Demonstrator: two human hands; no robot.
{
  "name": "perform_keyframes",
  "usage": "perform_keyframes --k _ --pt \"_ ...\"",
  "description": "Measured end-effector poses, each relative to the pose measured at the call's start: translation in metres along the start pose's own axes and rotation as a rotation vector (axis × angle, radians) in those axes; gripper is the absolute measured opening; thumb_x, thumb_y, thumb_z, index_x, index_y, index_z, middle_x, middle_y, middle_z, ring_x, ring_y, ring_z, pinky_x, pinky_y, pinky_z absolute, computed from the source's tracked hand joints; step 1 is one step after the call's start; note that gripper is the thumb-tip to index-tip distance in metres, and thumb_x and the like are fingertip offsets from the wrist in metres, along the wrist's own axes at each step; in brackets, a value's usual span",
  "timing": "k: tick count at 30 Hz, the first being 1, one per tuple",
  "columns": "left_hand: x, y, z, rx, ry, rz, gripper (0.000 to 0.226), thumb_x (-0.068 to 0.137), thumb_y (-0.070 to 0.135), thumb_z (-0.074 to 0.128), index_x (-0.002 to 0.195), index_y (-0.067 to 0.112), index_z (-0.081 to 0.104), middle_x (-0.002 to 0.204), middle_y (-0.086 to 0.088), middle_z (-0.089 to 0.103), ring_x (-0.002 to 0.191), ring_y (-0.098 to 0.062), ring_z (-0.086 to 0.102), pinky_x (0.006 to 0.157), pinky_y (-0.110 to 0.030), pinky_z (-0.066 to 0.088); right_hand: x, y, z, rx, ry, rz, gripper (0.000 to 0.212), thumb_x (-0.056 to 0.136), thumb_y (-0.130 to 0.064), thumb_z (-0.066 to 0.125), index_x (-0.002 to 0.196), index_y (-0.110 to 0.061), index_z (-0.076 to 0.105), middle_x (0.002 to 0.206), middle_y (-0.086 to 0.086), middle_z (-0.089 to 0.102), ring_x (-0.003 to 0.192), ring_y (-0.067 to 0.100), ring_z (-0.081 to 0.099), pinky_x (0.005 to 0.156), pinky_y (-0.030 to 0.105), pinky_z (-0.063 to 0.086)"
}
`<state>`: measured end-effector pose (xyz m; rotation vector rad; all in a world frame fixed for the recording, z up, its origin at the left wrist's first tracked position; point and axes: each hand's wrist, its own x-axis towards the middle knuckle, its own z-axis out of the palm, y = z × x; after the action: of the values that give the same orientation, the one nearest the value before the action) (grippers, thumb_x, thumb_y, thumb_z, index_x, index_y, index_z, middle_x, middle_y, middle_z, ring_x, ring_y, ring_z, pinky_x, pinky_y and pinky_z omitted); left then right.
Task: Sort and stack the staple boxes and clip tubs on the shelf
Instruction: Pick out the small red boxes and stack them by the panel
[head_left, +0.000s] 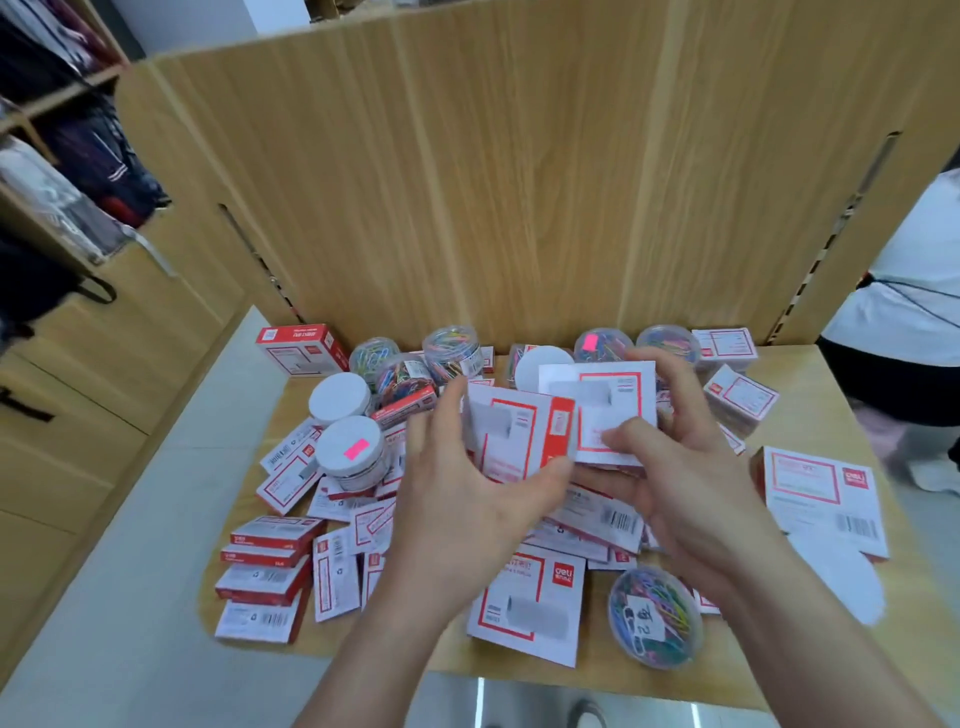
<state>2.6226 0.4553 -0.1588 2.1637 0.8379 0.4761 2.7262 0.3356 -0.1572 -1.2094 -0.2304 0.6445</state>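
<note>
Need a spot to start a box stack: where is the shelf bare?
Bare shelf shows along the right edge, behind the big flat box, and at the back left between the red box and the white-lidded tub. The middle heap is crowded.

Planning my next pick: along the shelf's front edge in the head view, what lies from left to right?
stack of staple boxes → large flat staple box → tub of coloured clips → wide staple box, set a little further back at the right edge.
</note>
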Motion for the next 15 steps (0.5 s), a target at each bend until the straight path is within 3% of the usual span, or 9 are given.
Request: perform_keyframes --k 4,6,9,12,15 --pt "0.0 0.01 0.012 0.114 0.061 -0.047 0.11 0.058 0.067 0.07 0.148 0.031 0.018 0.131 0.007 0.032 0.126 -0.012 0.039 0.093 -0.025 0.034 -0.003 0.008 0.02 0.089 -0.042 0.059 0.025 0.09 -0.008 0.055 0.107 -0.027 0.051 0.105 0.009 0.071 0.091 0.023 0.07 0.079 0.046 0.057" --pt "0.0 0.013 0.014 0.18 0.077 -0.029 0.107 0.061 0.07 0.063 0.147 0.028 0.017 0.122 0.006 0.031 0.119 -0.017 0.042 0.084 -0.027 0.034 -0.003 0.012 0.024 0.043 -0.043 0.056 0.03 0.083 -0.019 0.068 0.107 -0.026 0.049 0.101 0.007 0.072 0.086 0.022 0.071 0.075 0.039 0.058" --pt "-0.005 0.02 0.015 0.234 0.032 0.026 0.103 0.06 0.062 0.052 0.148 0.029 0.009 0.11 0.014 0.016 0.113 -0.015 0.042 0.077 -0.024 0.03 0.0 0.016 0.025 -0.108 0.019 0.003 0.041 0.077 -0.009 0.075 0.104 -0.026 0.05 0.087 -0.001 0.073 0.076 0.018 0.069 0.067 0.032 0.058" --pt "-0.003 0.016 -0.004 0.101 -0.161 0.043 0.118 0.057 0.062 0.075 0.149 0.035 0.006 0.12 0.021 0.02 0.114 0.004 0.034 0.088 -0.017 0.032 0.005 0.013 0.015 -0.188 0.056 -0.03 0.036 0.077 -0.008 0.074 0.101 -0.024 0.053 0.09 0.008 0.073 0.081 0.028 0.071 0.07 0.042 0.059" --pt "0.017 -0.002 -0.046 0.247 -0.178 0.161 0.097 0.064 0.046 0.081 0.146 0.036 0.029 0.138 0.02 0.038 0.128 0.003 0.032 0.103 -0.02 0.03 0.011 0.006 0.0 -0.177 0.068 -0.049 0.032 0.08 -0.006 0.072 0.1 -0.021 0.052 0.089 0.012 0.073 0.071 0.02 0.071 0.055 0.029 0.056"
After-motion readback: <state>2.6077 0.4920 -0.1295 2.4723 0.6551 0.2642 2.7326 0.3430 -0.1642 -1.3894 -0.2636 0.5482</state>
